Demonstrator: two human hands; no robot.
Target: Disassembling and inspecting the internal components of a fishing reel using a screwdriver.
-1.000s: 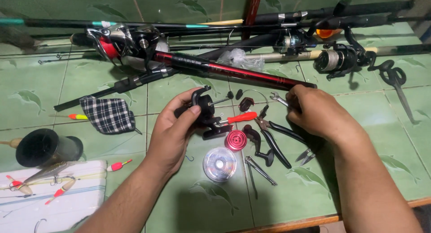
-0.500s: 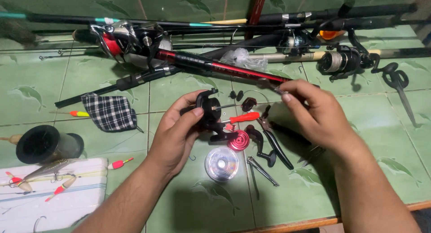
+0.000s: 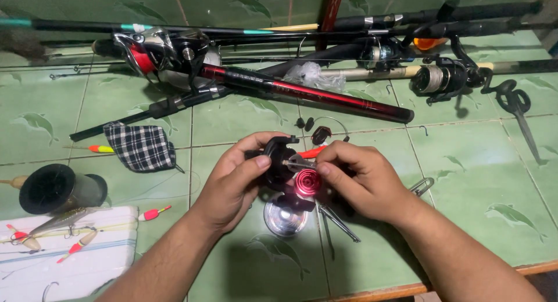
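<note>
Mid reel teardown over the green-tiled worktop (image 3: 465, 180): my left hand (image 3: 232, 183) grasps the black reel body (image 3: 278, 159), right hand (image 3: 363, 180) pinches a small metal tool (image 3: 299, 162) into it just above the red spool (image 3: 307, 183); next move needs a steady, fine turn.

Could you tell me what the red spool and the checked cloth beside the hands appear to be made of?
Red spool: probably anodised metal, judging by its smooth, glossy sheen and crisp rims. Checked cloth: woven fabric, matt, limp and rumpled on the green tiles.
</note>
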